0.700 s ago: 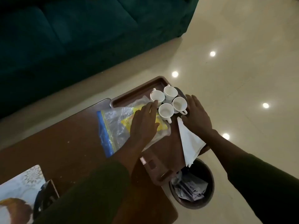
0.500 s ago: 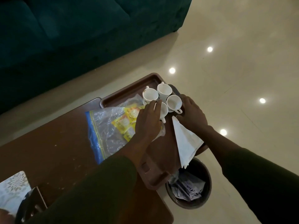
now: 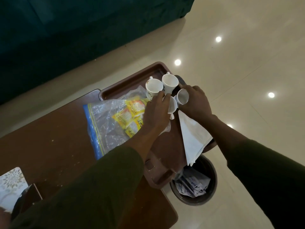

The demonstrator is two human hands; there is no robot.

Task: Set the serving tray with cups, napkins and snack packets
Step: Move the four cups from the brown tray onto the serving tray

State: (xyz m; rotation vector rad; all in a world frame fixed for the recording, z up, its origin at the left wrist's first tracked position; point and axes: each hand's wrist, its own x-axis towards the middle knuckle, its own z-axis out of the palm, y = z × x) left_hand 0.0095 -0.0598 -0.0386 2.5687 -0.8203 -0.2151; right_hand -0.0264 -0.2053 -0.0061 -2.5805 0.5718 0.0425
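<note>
A brown serving tray (image 3: 130,83) lies on the dark wooden table (image 3: 49,129) at its right end. Several white cups cluster at the tray's far right. My left hand (image 3: 156,111) wraps the near cup (image 3: 172,107). My right hand (image 3: 196,103) holds the right cup (image 3: 182,96), which is tilted. Two more cups (image 3: 153,87) (image 3: 170,81) stand behind. A clear zip bag (image 3: 107,123) with yellow snack packets (image 3: 130,113) lies half on the tray. White napkins (image 3: 193,138) hang over the tray's right edge.
A dark round waste bin (image 3: 209,187) with paper in it stands on the floor under the tray's right corner. A dark green sofa (image 3: 66,30) runs behind the table. A patterned card (image 3: 11,184) lies at the table's near left.
My left hand has left the snack bag and closed around the near cup. My right hand has moved from beside the cups and gripped the right cup, which has tipped.
</note>
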